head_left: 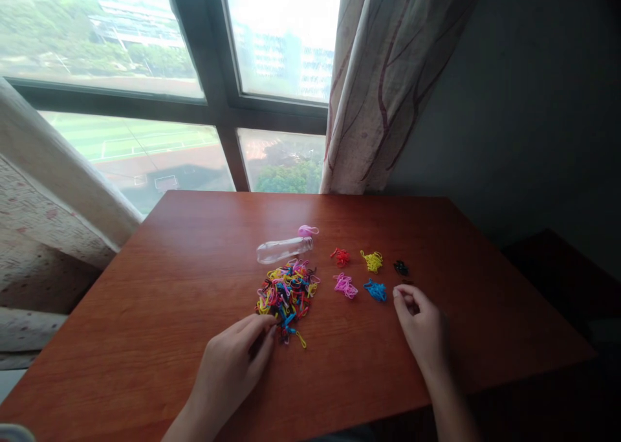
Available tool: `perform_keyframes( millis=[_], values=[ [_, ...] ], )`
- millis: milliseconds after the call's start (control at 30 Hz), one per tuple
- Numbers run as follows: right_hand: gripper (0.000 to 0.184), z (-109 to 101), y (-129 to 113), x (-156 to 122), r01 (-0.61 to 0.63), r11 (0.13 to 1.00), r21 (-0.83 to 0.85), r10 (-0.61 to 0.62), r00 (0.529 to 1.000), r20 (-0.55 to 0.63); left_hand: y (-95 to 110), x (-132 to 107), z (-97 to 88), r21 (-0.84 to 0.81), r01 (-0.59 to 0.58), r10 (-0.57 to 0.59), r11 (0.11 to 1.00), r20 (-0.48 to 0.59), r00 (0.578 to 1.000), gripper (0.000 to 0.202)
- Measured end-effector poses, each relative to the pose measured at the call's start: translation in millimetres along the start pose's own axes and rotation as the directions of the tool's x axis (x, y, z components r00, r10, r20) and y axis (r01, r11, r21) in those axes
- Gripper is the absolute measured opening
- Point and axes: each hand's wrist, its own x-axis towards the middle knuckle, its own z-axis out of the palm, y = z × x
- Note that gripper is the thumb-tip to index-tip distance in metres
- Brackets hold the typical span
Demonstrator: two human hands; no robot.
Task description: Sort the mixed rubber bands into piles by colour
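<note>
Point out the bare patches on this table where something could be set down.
Bare: the table left of the mixed pile, the strip behind the bottle, and the right side past the black bands. Crowded: between the pile and right hand, around the small heaps.

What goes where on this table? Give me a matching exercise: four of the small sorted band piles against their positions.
Things:
1. red pile
2. yellow pile
3. pink pile
4. blue pile

Places:
A. nearest the right hand
B. far row, next to the black pile
C. near row, closest to the mixed heap
D. far row, nearest the clear bottle

Pairs: 1-D, 2-B, 3-C, 4-A
</note>
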Motion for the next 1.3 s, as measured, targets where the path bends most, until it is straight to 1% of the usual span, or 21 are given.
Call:
perform_keyframes(
  millis=[100,167,300,367,433,533,633,800,900,967,1067,1167,1233,1300],
  values=[
    [0.028,8,-18,-23,0.062,0.996,0.068,-0.067,0.995,0.072,0,0,-0.1,-0.01,0.006,-0.006,1.0,0.003,1.0,0.016],
    [0.025,15,-30,-38,0.113,0.986,0.121,-0.129,0.982,0.137,0,0,-0.4,-0.016,0.006,-0.006,1.0,0.0,1.0,0.016],
    [0.02,31,-51,-62,0.236,0.957,0.171,-0.274,0.929,0.25,1,0,-1.5,-0.029,-0.017,0.016,0.999,-0.021,1.0,0.015],
    [0.018,36,-57,-68,0.303,0.941,0.153,-0.335,0.9,0.279,2,0,-1.5,-0.02,-0.045,0.044,0.999,-0.027,0.999,0.015],
    [0.017,39,-62,-70,0.345,0.93,0.127,-0.367,0.882,0.294,5,-1,-0.3,0.015,-0.089,0.089,0.996,-0.024,0.996,0.016],
    [0.017,40,-65,-68,0.367,0.925,0.102,-0.38,0.876,0.298,12,-3,3.9,0.093,-0.165,0.164,0.982,0.018,0.986,0.018],
    [0.018,39,-64,-66,0.382,0.92,0.091,-0.391,0.875,0.286,22,-3,8.4,0.173,-0.21,0.193,0.962,0.108,0.975,0.018],
    [0.017,40,-64,-66,0.396,0.913,0.095,-0.406,0.871,0.278,38,9,8.0,0.279,-0.234,0.158,0.931,0.271,0.95,0.017],
    [0.016,39,-66,-65,0.39,0.917,0.087,-0.398,0.872,0.284,46,20,4.5,0.294,-0.229,0.104,0.928,0.385,0.917,0.019],
    [0.017,37,-68,-65,0.38,0.921,0.09,-0.389,0.873,0.294,50,24,3.3,0.301,-0.226,0.077,0.927,0.435,0.897,0.02],
    [0.018,36,-70,-65,0.369,0.924,0.106,-0.383,0.874,0.3,54,27,4.5,0.302,-0.239,0.077,0.923,0.464,0.883,0.02],
    [0.018,36,-70,-65,0.36,0.927,0.103,-0.374,0.876,0.306,56,31,7.0,0.288,-0.249,0.098,0.924,0.453,0.886,0.019],
    [0.017,37,-69,-65,0.357,0.929,0.096,-0.368,0.875,0.313,59,42,8.1,0.269,-0.241,0.112,0.933,0.42,0.9,0.018],
    [0.017,37,-69,-65,0.356,0.93,0.088,-0.365,0.875,0.317,65,60,9.9,0.239,-0.223,0.119,0.945,0.383,0.916,0.019]
  ],
)
